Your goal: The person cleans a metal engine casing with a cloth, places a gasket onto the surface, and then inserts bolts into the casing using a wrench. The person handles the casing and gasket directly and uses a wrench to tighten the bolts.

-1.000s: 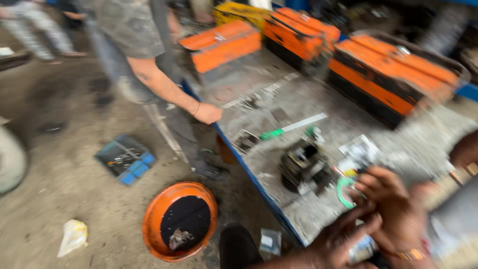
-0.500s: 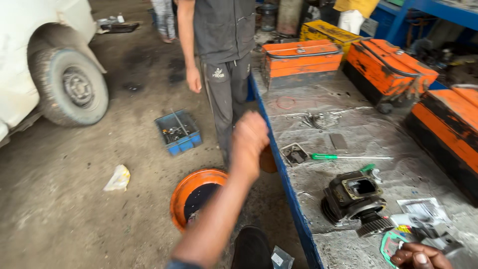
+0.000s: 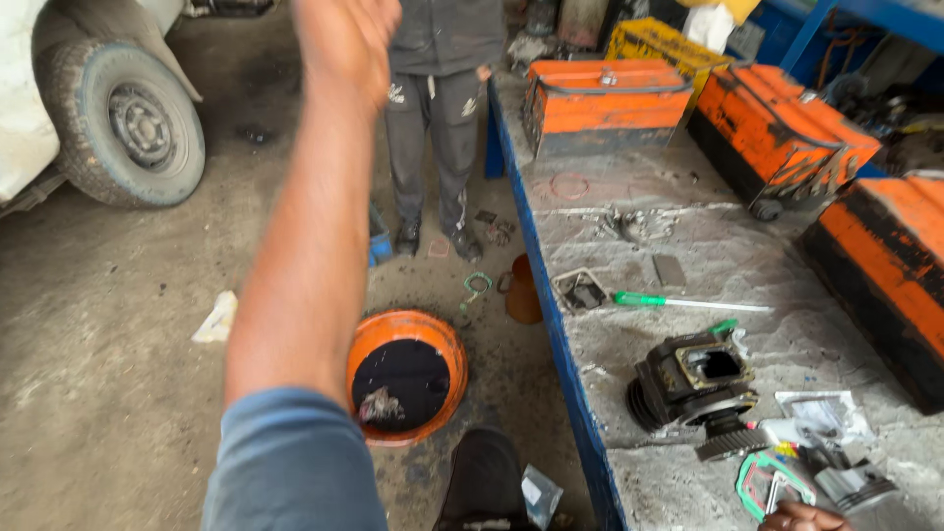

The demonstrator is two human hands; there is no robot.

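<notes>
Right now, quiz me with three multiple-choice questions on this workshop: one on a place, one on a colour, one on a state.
1. Where is the basin? A on the floor by the bench; B on a box; C under a car.
2. The screwdriver handle is: A red; B green; C yellow.
3. The left hand is: A holding the screwdriver; B flat on the bench; C raised in the air.
Answers: A, it sits on concrete beside the bench edge; B, the grip is green; C, the arm reaches up, touching nothing.

An orange basin point(image 3: 408, 374) is showing a black inside, orange toolboxes point(image 3: 605, 103) are sitting on the grey, blue-edged bench point(image 3: 688, 246), a green-handled screwdriver point(image 3: 688, 303) is lying by a black engine cylinder point(image 3: 693, 383), and a blue sleeve point(image 3: 295, 462) is showing below
</notes>
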